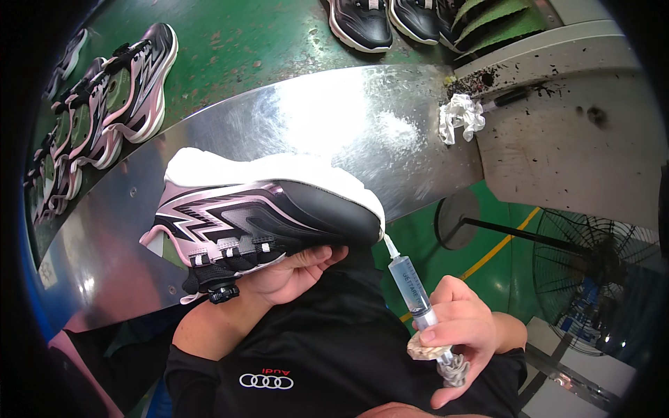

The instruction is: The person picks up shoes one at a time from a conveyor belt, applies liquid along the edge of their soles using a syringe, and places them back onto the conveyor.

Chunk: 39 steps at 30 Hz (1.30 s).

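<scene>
A black and pink sports shoe (272, 216) is tilted on its side, its white sole (258, 169) uppermost and its toe to the right. My left hand (293, 275) grips it from below, with the palm partly hidden under the upper. A round black dial (224, 295) shows on the lacing side. My right hand (463, 327) is closed around a clear syringe (410, 284) wrapped in whitish material near its plunger end. The syringe's thin white tip touches or nearly touches the seam between sole and upper at the toe.
Behind the shoe runs a shiny metal ledge (240, 108), with a green surface (230, 56) beyond. Several similar shoes (143, 83) line the left, and black shoes (360, 24) stand at the back. Crumpled white tissue (461, 118) lies at right, above a floor fan (592, 272).
</scene>
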Tool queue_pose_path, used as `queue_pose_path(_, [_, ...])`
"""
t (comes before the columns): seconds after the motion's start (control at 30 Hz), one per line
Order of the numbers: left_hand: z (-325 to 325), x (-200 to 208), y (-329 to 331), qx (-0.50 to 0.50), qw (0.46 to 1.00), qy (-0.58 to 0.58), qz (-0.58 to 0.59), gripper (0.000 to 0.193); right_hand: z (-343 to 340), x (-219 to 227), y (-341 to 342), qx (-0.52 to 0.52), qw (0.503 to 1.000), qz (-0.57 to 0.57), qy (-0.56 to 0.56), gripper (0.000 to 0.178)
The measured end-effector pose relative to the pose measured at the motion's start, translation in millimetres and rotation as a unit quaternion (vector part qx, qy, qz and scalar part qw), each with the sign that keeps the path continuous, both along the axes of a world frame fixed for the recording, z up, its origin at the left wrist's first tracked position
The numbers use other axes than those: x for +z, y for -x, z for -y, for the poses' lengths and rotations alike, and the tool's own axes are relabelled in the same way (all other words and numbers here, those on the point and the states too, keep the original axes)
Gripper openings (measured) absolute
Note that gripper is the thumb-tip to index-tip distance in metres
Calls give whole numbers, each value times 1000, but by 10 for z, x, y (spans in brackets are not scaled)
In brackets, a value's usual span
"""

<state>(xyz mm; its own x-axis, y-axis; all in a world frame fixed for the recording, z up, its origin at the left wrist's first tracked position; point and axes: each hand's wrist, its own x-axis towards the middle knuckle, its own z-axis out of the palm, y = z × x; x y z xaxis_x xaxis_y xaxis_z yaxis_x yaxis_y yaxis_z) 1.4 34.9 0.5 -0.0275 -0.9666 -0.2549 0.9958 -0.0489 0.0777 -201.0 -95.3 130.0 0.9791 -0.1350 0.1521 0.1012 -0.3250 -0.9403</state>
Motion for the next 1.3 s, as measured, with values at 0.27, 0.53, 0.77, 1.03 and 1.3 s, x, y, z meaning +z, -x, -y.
queue_pose_path(0.27, [82,-8,-41,-1,999,47,-7,48,-116,-105,-101,-35,990,47,131,59])
queue_pose_path(0.53, [85,63,-43,2,997,64,-34,35,-175,-302,-159,-38,958,76,272,45])
queue_pose_path(0.77, [82,109,-47,16,996,85,-1,41,-221,-407,-179,-43,944,105,311,44])
queue_pose_path(1.03, [138,86,-17,8,997,64,31,41,-189,-405,-128,-71,942,124,302,39])
queue_pose_path(1.3, [-645,-49,-297,-81,996,30,16,68,269,-868,-297,-166,935,183,256,61])
